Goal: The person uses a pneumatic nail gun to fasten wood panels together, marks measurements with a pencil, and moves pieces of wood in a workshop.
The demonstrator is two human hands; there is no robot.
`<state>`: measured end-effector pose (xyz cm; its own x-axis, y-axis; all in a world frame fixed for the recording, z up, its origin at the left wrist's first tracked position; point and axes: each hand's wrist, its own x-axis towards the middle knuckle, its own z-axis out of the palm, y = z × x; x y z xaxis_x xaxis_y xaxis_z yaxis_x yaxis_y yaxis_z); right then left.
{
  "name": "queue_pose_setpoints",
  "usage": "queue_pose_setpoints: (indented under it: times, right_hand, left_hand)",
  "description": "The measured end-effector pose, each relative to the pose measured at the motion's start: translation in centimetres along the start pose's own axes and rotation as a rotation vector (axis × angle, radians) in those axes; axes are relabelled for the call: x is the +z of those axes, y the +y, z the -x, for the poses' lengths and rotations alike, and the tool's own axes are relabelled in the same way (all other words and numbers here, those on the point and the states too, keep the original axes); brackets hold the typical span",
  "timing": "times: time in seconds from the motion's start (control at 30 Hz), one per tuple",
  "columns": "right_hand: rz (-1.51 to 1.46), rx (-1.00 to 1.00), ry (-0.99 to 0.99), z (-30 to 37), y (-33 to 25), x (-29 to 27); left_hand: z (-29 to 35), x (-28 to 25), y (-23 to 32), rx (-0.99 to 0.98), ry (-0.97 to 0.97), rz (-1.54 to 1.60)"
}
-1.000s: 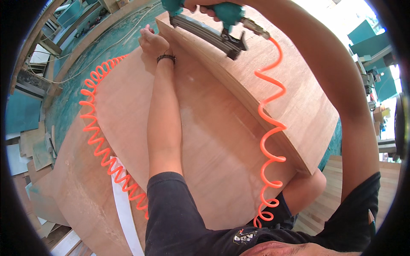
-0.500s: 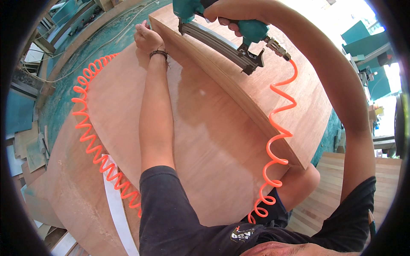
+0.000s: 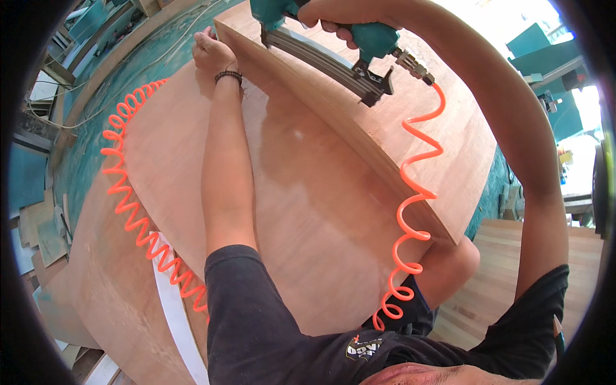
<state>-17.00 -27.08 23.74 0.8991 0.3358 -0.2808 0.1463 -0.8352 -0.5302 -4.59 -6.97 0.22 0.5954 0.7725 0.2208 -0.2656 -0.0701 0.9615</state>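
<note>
My right hand is closed around the handle of a teal nail gun. Its dark magazine slants over the pale plywood panel on the right. From the gun's metal fitting hangs a coiled orange air hose. My left arm reaches across the wide reddish plywood sheet, and my left hand has its fingers curled at the far end of the wooden edge where the two boards meet. The gun's nose lies near the top of the view, partly cut off.
More orange coils run along the sheet's left side, crossing a white strip. Offcuts are piled at the far left. My knee is beside the panel's near corner, next to a slatted wooden surface.
The view has shifted slightly, so the panels and both hands appear a little up and to the left. Both hands keep their holds, and the nail gun stays over the panel.
</note>
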Motion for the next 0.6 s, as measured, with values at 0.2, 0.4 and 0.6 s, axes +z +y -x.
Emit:
queue_pose_setpoints:
  times: [0.2,0.4,0.6]
  right_hand:
    - [0.06,-0.032,-0.036,3.4,0.5,-0.7]
    - [0.104,-0.036,-0.059,3.5,0.8,-0.9]
    - [0.062,-0.007,-0.037,4.5,1.2,-0.9]
  left_hand:
    - [0.4,0.4,0.1,0.038,0.017,0.019]
    - [-0.2,0.6,-0.3,0.037,0.038,0.046]
    - [-0.1,0.6,-0.3,0.038,0.03,-0.026]
